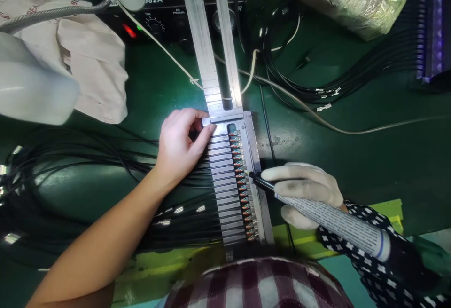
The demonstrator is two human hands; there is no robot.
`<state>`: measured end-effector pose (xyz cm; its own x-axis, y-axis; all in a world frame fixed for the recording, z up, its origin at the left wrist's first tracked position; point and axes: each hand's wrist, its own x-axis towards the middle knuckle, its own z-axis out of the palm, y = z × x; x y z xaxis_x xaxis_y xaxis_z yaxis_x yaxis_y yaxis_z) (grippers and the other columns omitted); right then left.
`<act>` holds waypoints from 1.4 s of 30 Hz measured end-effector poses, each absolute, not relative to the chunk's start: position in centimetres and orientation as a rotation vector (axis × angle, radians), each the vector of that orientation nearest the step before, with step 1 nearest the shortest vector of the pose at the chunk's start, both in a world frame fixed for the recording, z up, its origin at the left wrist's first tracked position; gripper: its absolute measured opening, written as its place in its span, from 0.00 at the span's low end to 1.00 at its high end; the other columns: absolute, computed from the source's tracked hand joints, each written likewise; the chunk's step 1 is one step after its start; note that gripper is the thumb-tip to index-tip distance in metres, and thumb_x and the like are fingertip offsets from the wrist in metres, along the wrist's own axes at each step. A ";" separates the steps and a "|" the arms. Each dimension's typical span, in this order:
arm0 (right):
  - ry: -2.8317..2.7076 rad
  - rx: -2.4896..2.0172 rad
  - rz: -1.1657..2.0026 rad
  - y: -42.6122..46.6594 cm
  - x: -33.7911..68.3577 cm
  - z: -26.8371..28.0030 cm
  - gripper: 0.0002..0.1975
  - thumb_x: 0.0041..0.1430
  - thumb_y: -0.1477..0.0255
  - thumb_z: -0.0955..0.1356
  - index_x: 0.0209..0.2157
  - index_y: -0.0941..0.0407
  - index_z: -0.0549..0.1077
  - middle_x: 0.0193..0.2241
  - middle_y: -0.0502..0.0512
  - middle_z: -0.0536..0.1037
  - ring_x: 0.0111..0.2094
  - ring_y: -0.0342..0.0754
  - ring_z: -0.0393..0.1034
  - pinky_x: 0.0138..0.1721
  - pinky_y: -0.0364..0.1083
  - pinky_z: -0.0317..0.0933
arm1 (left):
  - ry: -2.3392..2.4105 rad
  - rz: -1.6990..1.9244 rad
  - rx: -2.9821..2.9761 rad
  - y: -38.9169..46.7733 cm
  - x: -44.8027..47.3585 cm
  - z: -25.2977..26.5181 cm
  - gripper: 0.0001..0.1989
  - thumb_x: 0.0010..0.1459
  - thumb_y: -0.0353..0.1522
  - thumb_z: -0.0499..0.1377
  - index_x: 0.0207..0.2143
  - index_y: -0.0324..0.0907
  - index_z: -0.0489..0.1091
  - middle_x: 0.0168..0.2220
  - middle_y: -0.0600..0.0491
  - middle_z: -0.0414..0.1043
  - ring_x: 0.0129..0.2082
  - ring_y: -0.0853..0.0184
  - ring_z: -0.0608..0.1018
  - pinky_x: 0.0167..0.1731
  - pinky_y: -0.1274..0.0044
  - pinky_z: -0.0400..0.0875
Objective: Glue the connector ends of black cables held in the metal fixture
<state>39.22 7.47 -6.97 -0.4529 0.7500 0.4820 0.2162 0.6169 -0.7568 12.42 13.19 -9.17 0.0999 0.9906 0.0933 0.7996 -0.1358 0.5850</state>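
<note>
A slotted metal fixture (225, 185) lies in front of me, with a row of black cables laid across it. Small connectors with exposed coloured wires (241, 181) line its right side. My left hand (181, 146), bare, pinches the fixture's upper left corner between thumb and fingers. In a white glove, my right hand (303, 193) grips a pen-like dispensing syringe (324, 214) with a printed, wrapped barrel and a black front end. Its tip is over the connectors near the middle of the row; whether it touches them I cannot tell.
Black cable bundles (105, 157) spread to the left. A long metal frame (200, 40) extends beyond the fixture towards a black dispenser box (158, 26). A white lamp (35, 82), a cloth (91, 59), a wrapped block (352, 2) and more cables (327, 84) surround it.
</note>
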 end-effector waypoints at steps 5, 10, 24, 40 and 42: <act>-1.926 -0.754 0.773 7.6 39.1 -7.0 0.13 0.56 0.80 0.69 0.43 0.55 0.73 0.33 0.54 0.81 0.37 0.48 0.80 0.35 0.44 0.78 | 1.756 0.662 2.003 13.2 12.4 -9.3 0.09 0.60 0.40 0.59 0.37 0.44 0.70 0.29 0.55 0.68 0.32 0.65 0.70 0.36 0.71 0.64; -1.904 -0.750 0.787 7.5 39.1 -7.3 0.14 0.56 0.80 0.69 0.44 0.55 0.73 0.35 0.54 0.82 0.37 0.48 0.79 0.34 0.45 0.78 | 1.762 0.650 2.008 13.2 12.4 -9.3 0.09 0.60 0.40 0.58 0.37 0.44 0.70 0.29 0.54 0.69 0.32 0.65 0.70 0.37 0.71 0.65; -1.921 -0.763 0.810 7.5 39.3 -7.0 0.09 0.53 0.78 0.69 0.37 0.56 0.74 0.39 0.59 0.82 0.31 0.47 0.78 0.31 0.45 0.77 | 1.758 0.659 2.024 13.2 12.4 -9.4 0.09 0.60 0.40 0.58 0.37 0.44 0.70 0.29 0.55 0.69 0.32 0.65 0.71 0.37 0.71 0.65; -1.887 -0.756 0.793 7.6 39.2 -7.0 0.10 0.53 0.80 0.69 0.38 0.56 0.75 0.39 0.59 0.82 0.34 0.48 0.79 0.31 0.45 0.77 | 1.768 0.645 2.008 13.2 12.4 -9.3 0.09 0.60 0.40 0.58 0.37 0.45 0.69 0.29 0.55 0.69 0.32 0.65 0.71 0.37 0.71 0.65; -1.907 -0.797 0.795 7.1 39.5 -6.6 0.10 0.54 0.79 0.69 0.39 0.56 0.75 0.40 0.59 0.82 0.33 0.48 0.78 0.31 0.46 0.77 | 1.763 0.660 2.011 13.2 12.4 -9.4 0.09 0.60 0.40 0.59 0.37 0.44 0.69 0.30 0.54 0.69 0.32 0.65 0.71 0.36 0.71 0.65</act>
<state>39.46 7.12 -6.64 -0.3932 0.7829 0.4822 0.2088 0.5868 -0.7824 12.36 13.20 -9.39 0.1006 0.9903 0.0955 0.8096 -0.1373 0.5707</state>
